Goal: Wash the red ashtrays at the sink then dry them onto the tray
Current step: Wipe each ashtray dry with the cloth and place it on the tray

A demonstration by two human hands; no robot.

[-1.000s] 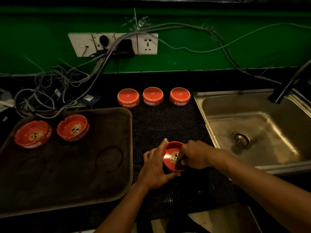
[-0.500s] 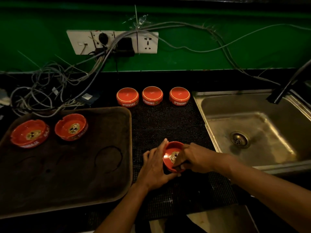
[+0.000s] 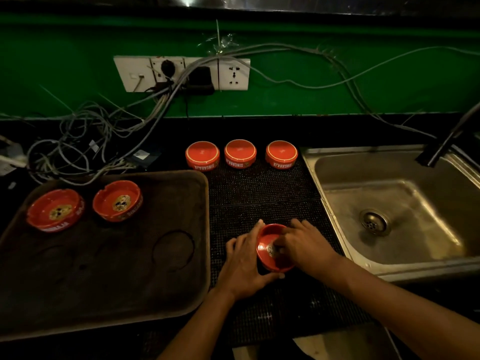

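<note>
My left hand (image 3: 245,263) cups a red ashtray (image 3: 270,253) from its left side, tilted above the black mat. My right hand (image 3: 304,245) reaches into the bowl, fingers pressed on its inside; whether it holds a cloth is hidden. Two red ashtrays (image 3: 55,210) (image 3: 118,200) sit upright at the far left of the brown tray (image 3: 161,281). Three more red ashtrays (image 3: 202,154) (image 3: 240,152) (image 3: 281,154) stand upside down in a row at the back of the mat. The steel sink (image 3: 337,203) lies to the right.
A black dotted mat (image 3: 259,188) covers the counter between tray and sink. A dark tap (image 3: 446,141) leans over the sink's far right. Tangled cables (image 3: 85,149) and a wall socket strip (image 3: 181,74) lie behind the tray. The counter's front edge is near my forearms.
My right hand has shifted further over and into the held ashtray, fingers spread across its inside. My left hand keeps the same hold. The other ashtrays have not moved.
</note>
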